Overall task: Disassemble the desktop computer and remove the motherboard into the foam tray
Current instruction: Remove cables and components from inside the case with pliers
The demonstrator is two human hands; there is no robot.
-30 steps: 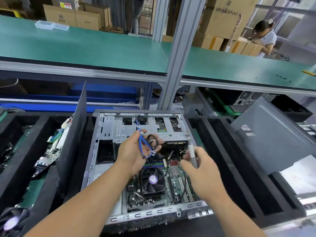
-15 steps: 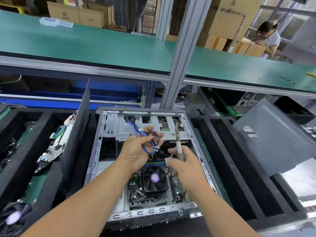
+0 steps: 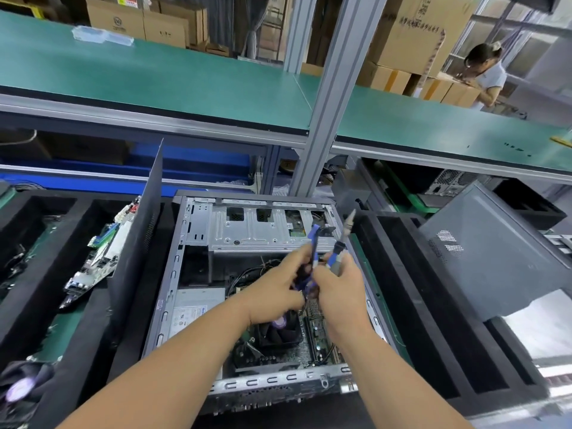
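An open grey computer case (image 3: 173, 274) lies flat in front of me. Its motherboard (image 3: 315, 339) with a black CPU fan (image 3: 280, 331) shows at the near right inside. My left hand (image 3: 272, 292) is closed on a bunch of blue cables (image 3: 314, 246) above the board. My right hand (image 3: 339, 287) touches the same bunch and grips a screwdriver (image 3: 343, 239) that points up and away. A black foam tray (image 3: 399, 274) with long empty slots stands right of the case.
A foam tray (image 3: 18, 274) on the left holds a removed circuit board (image 3: 102, 252); a dark side panel (image 3: 139, 243) stands upright beside the case. A grey case cover (image 3: 489, 252) leans at the right. A green shelf and an aluminium post (image 3: 328, 97) rise behind. A person works at the far right.
Both hands have come together over the motherboard. The blue cables have been pulled right, and my right hand now touches them while the screwdriver tilts further right.
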